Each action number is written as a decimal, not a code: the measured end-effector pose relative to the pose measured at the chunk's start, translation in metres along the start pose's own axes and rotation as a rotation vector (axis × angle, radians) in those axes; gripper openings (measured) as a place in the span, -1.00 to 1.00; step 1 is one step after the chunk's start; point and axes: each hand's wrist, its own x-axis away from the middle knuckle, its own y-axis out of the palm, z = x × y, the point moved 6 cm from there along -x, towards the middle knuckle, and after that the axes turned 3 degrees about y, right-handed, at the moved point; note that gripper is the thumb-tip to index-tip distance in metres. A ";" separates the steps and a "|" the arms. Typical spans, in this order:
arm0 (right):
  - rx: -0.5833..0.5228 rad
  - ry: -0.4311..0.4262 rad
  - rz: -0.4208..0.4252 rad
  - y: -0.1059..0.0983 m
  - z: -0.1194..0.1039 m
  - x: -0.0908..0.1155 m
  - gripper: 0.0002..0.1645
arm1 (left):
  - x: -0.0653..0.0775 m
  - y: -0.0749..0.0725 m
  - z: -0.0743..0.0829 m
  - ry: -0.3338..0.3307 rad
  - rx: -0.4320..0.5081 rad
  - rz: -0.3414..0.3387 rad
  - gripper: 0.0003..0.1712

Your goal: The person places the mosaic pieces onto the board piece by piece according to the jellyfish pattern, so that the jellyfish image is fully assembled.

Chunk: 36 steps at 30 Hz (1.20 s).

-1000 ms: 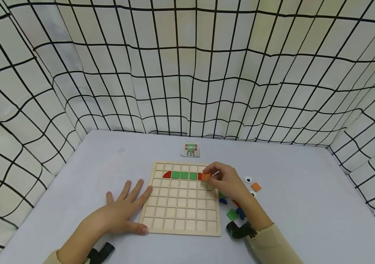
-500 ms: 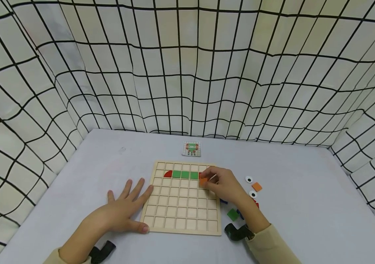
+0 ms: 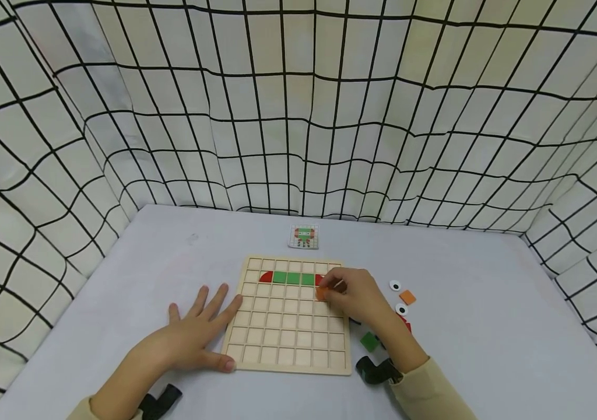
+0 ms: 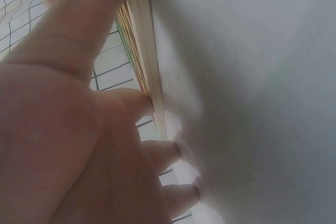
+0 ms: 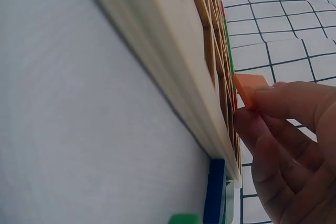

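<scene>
A wooden grid board (image 3: 289, 338) lies on the white table. In its second row sit a red curved piece (image 3: 266, 277), several green squares (image 3: 293, 278) and another red piece (image 3: 319, 279), partly covered by my right hand (image 3: 353, 294). That hand pinches an orange square tile (image 5: 248, 87) between thumb and fingers, tilted over a cell just below the red piece. Whether the tile touches the board I cannot tell. My left hand (image 3: 188, 341) lies spread at the board's left side, thumb and a fingertip touching its edge.
Right of the board lie two eye discs (image 3: 395, 285), an orange square (image 3: 407, 297), a green square (image 3: 369, 341) and red pieces (image 3: 407, 325), partly behind my forearm. A small pattern card (image 3: 304, 237) lies beyond the board. Black netting (image 3: 298, 122) surrounds the table.
My right hand has shifted slightly toward me and left with the orange tile, from beside the right red piece to the row below it. My left hand has stayed in place.
</scene>
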 end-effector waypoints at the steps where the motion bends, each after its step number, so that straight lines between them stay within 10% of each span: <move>1: 0.003 0.009 0.007 -0.001 0.000 0.000 -0.86 | 0.000 0.000 0.000 0.001 -0.001 0.001 0.40; 36: 0.021 -0.057 -0.164 0.004 0.005 0.001 -0.70 | 0.000 -0.003 0.003 0.008 -0.003 0.020 0.39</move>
